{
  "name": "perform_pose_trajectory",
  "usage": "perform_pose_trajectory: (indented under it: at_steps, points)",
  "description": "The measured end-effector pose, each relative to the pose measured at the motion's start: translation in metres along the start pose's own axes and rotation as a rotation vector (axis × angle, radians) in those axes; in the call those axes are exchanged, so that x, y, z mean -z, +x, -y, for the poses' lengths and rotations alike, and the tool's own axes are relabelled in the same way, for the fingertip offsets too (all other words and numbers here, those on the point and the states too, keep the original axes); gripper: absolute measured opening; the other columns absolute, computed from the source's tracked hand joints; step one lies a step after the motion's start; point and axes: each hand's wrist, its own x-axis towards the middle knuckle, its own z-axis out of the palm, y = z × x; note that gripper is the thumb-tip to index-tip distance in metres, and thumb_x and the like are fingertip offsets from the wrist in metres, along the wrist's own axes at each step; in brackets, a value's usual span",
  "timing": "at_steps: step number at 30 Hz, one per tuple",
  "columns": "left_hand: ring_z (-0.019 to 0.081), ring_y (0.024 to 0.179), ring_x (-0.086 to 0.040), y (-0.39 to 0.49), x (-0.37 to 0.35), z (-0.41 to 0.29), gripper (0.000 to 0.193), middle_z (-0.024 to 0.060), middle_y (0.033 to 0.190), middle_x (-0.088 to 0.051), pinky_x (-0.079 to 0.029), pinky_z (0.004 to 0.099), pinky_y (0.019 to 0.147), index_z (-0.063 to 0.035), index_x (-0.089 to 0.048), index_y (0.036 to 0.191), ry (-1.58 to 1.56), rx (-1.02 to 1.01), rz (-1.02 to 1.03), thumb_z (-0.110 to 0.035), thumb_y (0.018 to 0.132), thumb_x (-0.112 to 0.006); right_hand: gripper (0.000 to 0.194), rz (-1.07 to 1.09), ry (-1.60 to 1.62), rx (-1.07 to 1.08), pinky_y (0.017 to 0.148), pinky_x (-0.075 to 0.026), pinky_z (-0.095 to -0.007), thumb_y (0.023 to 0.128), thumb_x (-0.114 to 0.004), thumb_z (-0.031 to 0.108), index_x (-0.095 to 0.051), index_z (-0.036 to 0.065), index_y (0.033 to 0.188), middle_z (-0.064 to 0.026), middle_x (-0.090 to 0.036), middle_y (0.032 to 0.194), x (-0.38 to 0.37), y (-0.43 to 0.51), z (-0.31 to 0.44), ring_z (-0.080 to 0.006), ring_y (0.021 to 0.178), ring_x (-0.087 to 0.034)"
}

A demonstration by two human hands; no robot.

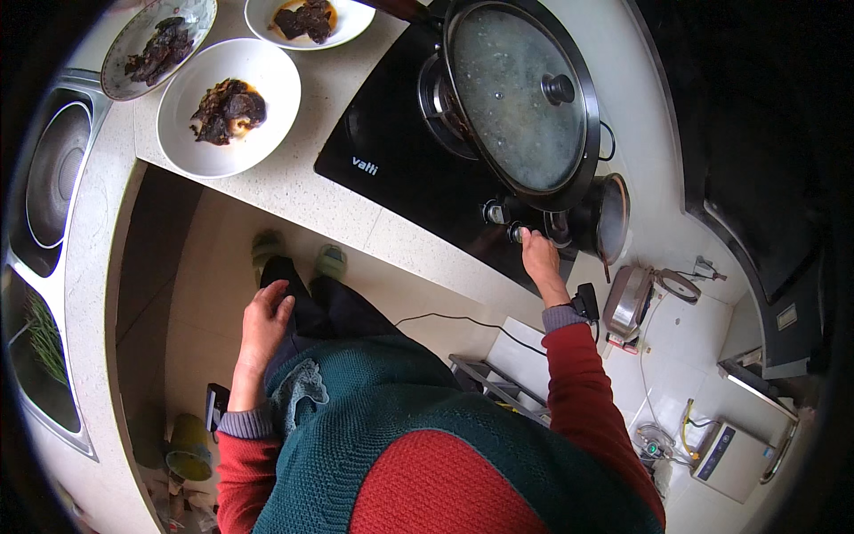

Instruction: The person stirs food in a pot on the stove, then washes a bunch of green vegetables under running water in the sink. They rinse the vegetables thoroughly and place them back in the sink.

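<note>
My right hand [541, 256] has its fingers on a control knob [516, 232] at the front of the black glass gas hob [400, 133]. A second knob [494, 213] sits just beyond it. On the hob rests a wide wok [590, 150] under a steamed-up glass lid [517, 127] with a black lid knob [558, 89]. Beside it stands a dark pot [610, 213], partly hidden by the wok. My left hand [265, 320] hangs in the air before my body, its fingers loosely curled and apart, holding nothing.
Two white bowls [180, 143] [353, 30] and a patterned plate [113, 70] hold dark cooked food on the speckled counter [340, 217]. A sink [80, 87] at left contains a strainer basket [60, 173] and green vegetables [45, 337]. A cable [460, 318] crosses near my right side.
</note>
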Motion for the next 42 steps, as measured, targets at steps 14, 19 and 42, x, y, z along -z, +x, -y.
perform_pose_trajectory:
  at_steps: [14, 19, 42]
  points:
    - [0.0276, 0.093, -0.064, 0.005, 0.005, 0.001, 0.031, 0.0181, 0.104, -0.064, -0.051, 0.0349, 0.081, -0.0014, -0.06, 0.114, 0.059, -0.03, -0.011, -0.012, 0.085, -0.063, 0.062, 0.008, 0.157, -0.137, 0.071, -0.048, -0.0431, 0.096, -0.031, 0.051, -0.063, 0.003, 0.073, -0.0152, -0.066, 0.074, -0.028, 0.02, -0.02, -0.0297, 0.07, -0.065]
    - [0.0271, 0.093, -0.065, 0.006, 0.008, -0.003, 0.031, 0.018, 0.104, -0.064, -0.051, 0.0341, 0.081, -0.0012, -0.06, 0.115, 0.064, -0.011, -0.012, -0.013, 0.085, -0.063, 0.064, 0.033, 0.255, -0.249, 0.065, -0.047, -0.0362, 0.092, -0.033, 0.058, -0.063, 0.006, 0.069, -0.0055, -0.062, 0.059, -0.037, 0.026, -0.024, -0.0193, 0.056, -0.063]
    - [0.022, 0.091, -0.066, 0.027, -0.018, -0.058, 0.03, 0.016, 0.103, -0.067, -0.051, 0.0303, 0.08, -0.001, -0.062, 0.113, 0.17, -0.167, 0.125, -0.012, 0.085, -0.065, 0.038, -0.449, 0.949, -0.455, 0.056, -0.048, -0.0389, 0.092, -0.054, 0.036, -0.06, 0.002, 0.077, -0.0122, -0.065, 0.069, -0.058, -0.071, -0.098, -0.0256, 0.052, -0.061]
